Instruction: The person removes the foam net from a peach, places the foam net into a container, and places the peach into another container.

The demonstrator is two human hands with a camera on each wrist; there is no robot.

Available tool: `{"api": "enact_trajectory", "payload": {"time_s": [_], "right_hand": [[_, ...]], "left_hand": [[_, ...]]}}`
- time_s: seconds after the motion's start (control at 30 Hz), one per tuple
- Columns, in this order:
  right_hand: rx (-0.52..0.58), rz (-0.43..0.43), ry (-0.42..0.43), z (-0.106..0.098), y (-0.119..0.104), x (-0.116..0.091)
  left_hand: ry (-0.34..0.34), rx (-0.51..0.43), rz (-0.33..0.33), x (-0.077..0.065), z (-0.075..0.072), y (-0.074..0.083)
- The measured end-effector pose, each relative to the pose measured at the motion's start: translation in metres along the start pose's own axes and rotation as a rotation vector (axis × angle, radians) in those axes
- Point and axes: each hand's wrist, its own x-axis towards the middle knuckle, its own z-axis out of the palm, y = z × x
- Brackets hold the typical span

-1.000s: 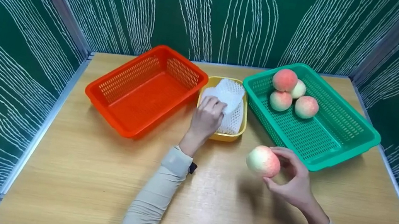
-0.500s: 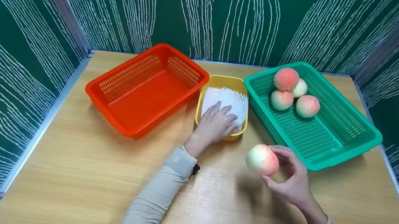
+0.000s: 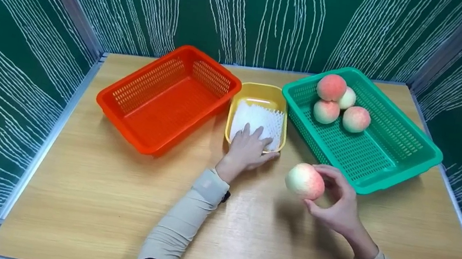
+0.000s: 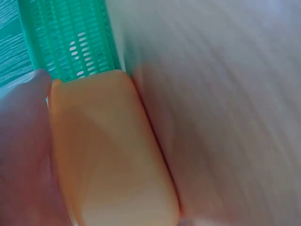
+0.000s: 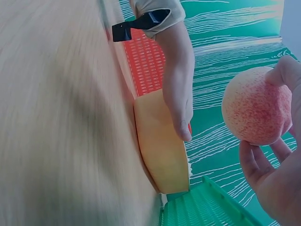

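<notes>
A pink and cream peach [image 3: 305,181] is held above the table by my right hand [image 3: 340,203], between thumb and fingers. The right wrist view shows the same peach [image 5: 257,106] close up. My left hand [image 3: 250,148] reaches over the near rim of a small yellow basket [image 3: 262,89], fingers spread on white foam net sleeves [image 3: 259,120] inside it. Its thumb lies along the near rim. In the left wrist view the yellow basket's outer wall [image 4: 113,150] fills the middle, and the foam is hidden there.
To the left stands a red basket [image 3: 166,107] with nothing in it. A green basket [image 3: 371,162] on the right holds several peaches [image 3: 356,119] in its far left part. Green walls with white streaks [image 3: 246,19] enclose the wooden table [image 3: 102,211] on three sides.
My left hand has gone from gripping a raised foam sleeve to spreading its fingers over the foam, drawn back toward the near rim. The sleeves lie flatter. The right hand keeps its peach in place.
</notes>
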Motion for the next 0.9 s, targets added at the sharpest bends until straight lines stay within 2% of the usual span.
{"api": "enact_trajectory", "payload": {"time_s": [0.13, 0.33, 0.47, 0.67, 0.9], "right_hand": [[0.0, 0.006, 0.003, 0.001, 0.0, 0.001], [0.018, -0.015, 0.013, 0.0, -0.001, 0.003], [0.001, -0.022, 0.023, -0.004, -0.004, 0.007], [-0.041, -0.008, 0.041, -0.016, -0.018, 0.02], [-0.24, 0.041, 0.059, -0.039, -0.045, 0.049]], "left_hand": [[0.022, 0.024, -0.001, 0.001, 0.002, 0.0], [0.108, 0.089, 0.026, -0.001, 0.002, 0.0], [0.152, 0.052, 0.041, -0.004, -0.003, 0.001], [0.211, -0.009, 0.061, -0.008, -0.018, 0.003], [0.299, -0.087, 0.118, -0.024, -0.037, 0.002]]}}
